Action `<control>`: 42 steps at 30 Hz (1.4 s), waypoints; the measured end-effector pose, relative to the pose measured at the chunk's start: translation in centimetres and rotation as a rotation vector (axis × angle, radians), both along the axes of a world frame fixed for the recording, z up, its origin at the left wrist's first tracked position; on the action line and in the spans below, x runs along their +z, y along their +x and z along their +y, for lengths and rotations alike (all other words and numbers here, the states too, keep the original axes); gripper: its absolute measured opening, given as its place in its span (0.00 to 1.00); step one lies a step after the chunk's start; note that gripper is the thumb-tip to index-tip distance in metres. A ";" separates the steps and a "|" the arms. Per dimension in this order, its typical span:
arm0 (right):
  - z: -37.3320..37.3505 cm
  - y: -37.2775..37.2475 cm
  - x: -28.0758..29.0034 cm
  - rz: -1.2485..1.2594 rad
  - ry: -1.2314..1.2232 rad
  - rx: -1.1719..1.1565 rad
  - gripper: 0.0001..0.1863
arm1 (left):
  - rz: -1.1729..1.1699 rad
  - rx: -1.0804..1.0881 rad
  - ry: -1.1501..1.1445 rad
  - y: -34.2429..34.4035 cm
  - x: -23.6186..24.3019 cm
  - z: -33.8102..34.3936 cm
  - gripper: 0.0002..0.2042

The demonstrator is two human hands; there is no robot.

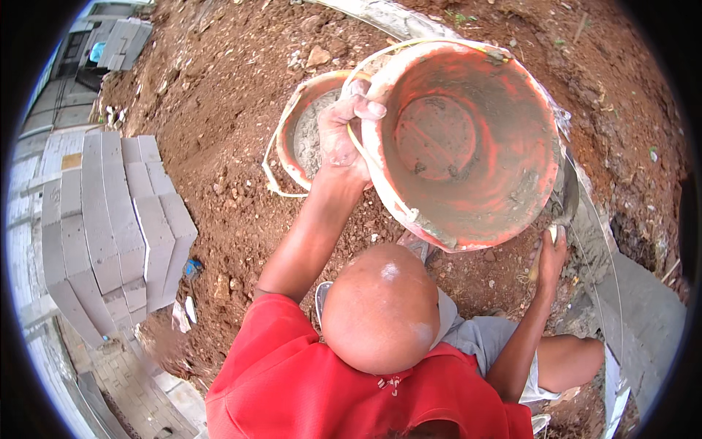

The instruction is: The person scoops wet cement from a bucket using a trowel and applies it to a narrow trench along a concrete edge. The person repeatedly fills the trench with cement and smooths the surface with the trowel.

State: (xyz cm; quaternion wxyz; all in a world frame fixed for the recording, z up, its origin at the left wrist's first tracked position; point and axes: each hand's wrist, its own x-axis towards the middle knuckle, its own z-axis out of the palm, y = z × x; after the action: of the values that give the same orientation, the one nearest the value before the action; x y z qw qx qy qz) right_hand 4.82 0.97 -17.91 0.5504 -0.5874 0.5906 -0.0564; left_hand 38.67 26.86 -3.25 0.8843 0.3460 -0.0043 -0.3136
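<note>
My left hand [346,130] is closed on the rim of an orange bucket [537,117], thumb over the edge, with the bucket's yellow handle beside the fingers. The bucket is tilted so its inside shows, smeared with wet grey mortar and holding no visible load. Behind that hand stands a second orange bucket [288,139] with grey mortar in it, partly hidden. Lower right, my right hand [551,262] is closed round a trowel, whose grey blade [567,192] points away beside the tilted bucket, over the mortar edge.
Along the right runs a curved, mortar-covered course [643,285] with a thin string line above it. Reddish soil [219,117] with loose stones lies around the buckets. At the left stands a stack of grey blocks [117,227], beside paving [110,380].
</note>
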 end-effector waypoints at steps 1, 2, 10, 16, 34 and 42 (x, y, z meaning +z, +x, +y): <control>0.5 0.3 -0.2 0.000 -0.029 0.016 0.11 | -0.023 0.002 -0.040 0.7 1.3 0.9 0.11; 0.3 0.2 -0.6 0.003 -0.014 0.064 0.11 | -0.019 0.071 -0.019 1.4 3.2 1.1 0.09; 1.3 1.3 0.6 -0.025 -0.045 0.267 0.09 | -0.187 0.469 0.010 8.3 11.5 11.6 0.21; 1.8 1.5 0.2 0.056 -0.142 0.424 0.14 | -0.536 0.792 -0.019 26.1 19.2 21.2 0.19; 8.6 12.5 13.8 0.210 -0.222 0.930 0.22 | -0.432 -0.146 1.321 13.7 -11.1 19.1 0.33; 14.0 25.5 16.0 0.316 -0.472 1.363 0.23 | -0.131 -0.108 0.694 13.2 -12.3 20.5 0.22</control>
State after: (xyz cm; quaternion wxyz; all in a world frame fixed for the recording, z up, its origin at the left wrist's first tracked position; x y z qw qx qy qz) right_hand 30.30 14.93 -1.91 0.2307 -0.9279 0.1389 0.2577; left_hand 51.87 47.37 -15.59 0.6942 0.6443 0.0273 -0.3196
